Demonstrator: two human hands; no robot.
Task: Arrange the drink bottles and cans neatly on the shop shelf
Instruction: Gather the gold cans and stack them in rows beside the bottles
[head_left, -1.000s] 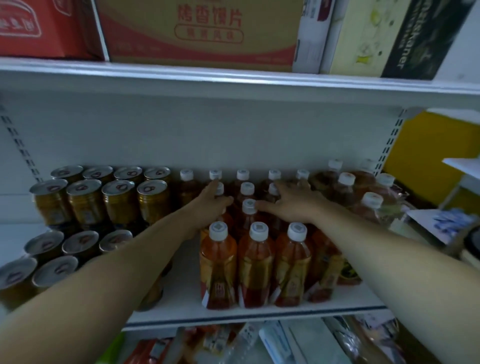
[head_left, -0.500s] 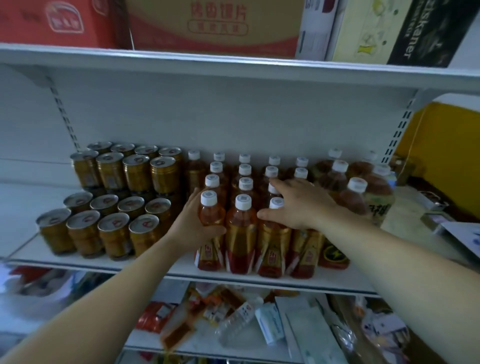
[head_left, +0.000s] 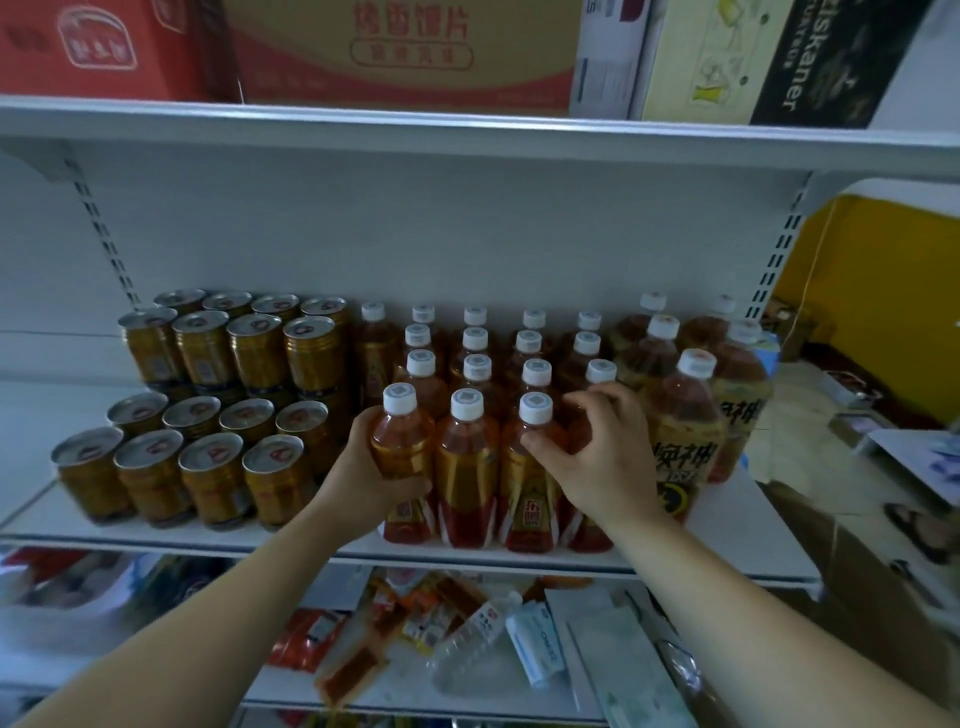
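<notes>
Several small amber tea bottles with white caps stand in rows on the white shelf (head_left: 322, 545). My left hand (head_left: 363, 478) wraps the front-left bottle (head_left: 402, 441) from its left side. My right hand (head_left: 597, 462) grips the front-right bottle (head_left: 587, 530), whose cap is hidden, with my thumb touching the third front bottle (head_left: 530, 467). Between them stands the middle front bottle (head_left: 467, 467), untouched. Gold cans (head_left: 213, 467) fill the shelf's left part, stacked two high at the back. Larger bottles (head_left: 685, 415) stand at the right.
Cardboard boxes (head_left: 410, 52) sit on the upper shelf overhead. The lower shelf holds loose snack packets (head_left: 363, 654), a lying clear bottle (head_left: 478, 634) and flat packages. To the right are a yellow wall (head_left: 872, 291) and cluttered cardboard.
Both hands came forward from the rear bottle rows to the front row and closed on its two outer bottles. The view dropped, showing more of the lower shelf.
</notes>
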